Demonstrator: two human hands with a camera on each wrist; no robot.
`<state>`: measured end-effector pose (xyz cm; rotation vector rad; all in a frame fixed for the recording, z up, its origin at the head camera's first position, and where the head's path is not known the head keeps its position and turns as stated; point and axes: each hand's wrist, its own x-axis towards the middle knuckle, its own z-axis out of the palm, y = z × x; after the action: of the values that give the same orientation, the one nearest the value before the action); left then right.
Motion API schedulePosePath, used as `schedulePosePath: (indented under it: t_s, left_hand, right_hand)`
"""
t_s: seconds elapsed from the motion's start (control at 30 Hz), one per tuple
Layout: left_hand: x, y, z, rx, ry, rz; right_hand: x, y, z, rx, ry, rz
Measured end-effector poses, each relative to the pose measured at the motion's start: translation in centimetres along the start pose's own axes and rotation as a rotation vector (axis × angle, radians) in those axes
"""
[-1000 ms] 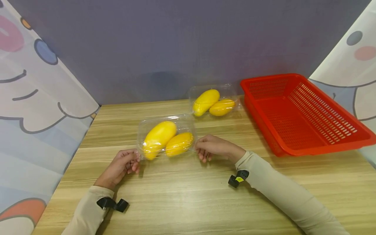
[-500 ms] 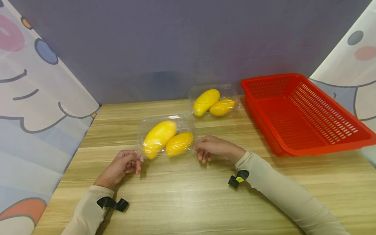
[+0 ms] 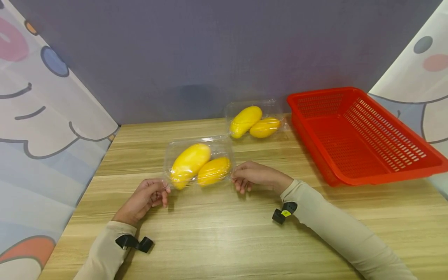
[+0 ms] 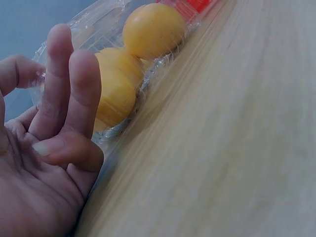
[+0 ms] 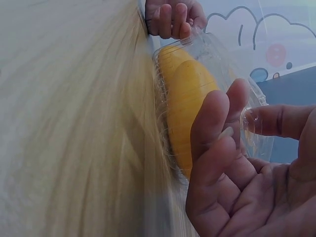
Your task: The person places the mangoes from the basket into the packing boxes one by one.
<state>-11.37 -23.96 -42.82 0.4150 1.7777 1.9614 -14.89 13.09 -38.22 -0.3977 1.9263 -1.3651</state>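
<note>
A clear plastic clamshell box with two yellow mangoes, a larger one and a smaller one, lies near the middle of the table. My left hand pinches its near left corner between thumb and index finger. At the near right corner, my right hand pinches the edge likewise. In the right wrist view, thumb and index finger of the right hand meet on the clear rim, the other fingers loosely bent. The left wrist view has the left hand beside the box, fingers partly hiding a mango.
Behind and right of the held box stands a second clear box with two mangoes. A red plastic basket with slotted walls sits on the right of the wooden table. A grey panel closes the back.
The left hand's fingers have shifted very slightly at the box corner. The right hand, both boxes and the basket have stayed in place.
</note>
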Motion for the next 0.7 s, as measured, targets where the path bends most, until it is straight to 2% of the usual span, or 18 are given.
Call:
schedulePosePath:
  t_s: [0.23,0.43,0.6,0.7]
  left_hand:
    - [0.03,0.07,0.12,0.010,0.030,-0.023]
    - [0.04,0.03,0.15,0.019,0.043,-0.019]
    - [0.03,0.09,0.22,0.020,0.038,0.006]
    - [-0.04,0.59,0.37,0.092,0.087,-0.012]
  right_hand:
    - [-0.04,0.01,-0.11,0.004,-0.030,-0.002]
    - [-0.20,-0.02,-0.19,-0.047,-0.047,-0.030]
    - [-0.16,0.00,-0.12,-0.053,-0.019,-0.029]
    - [-0.08,0.00,0.05,-0.054,0.026,-0.019]
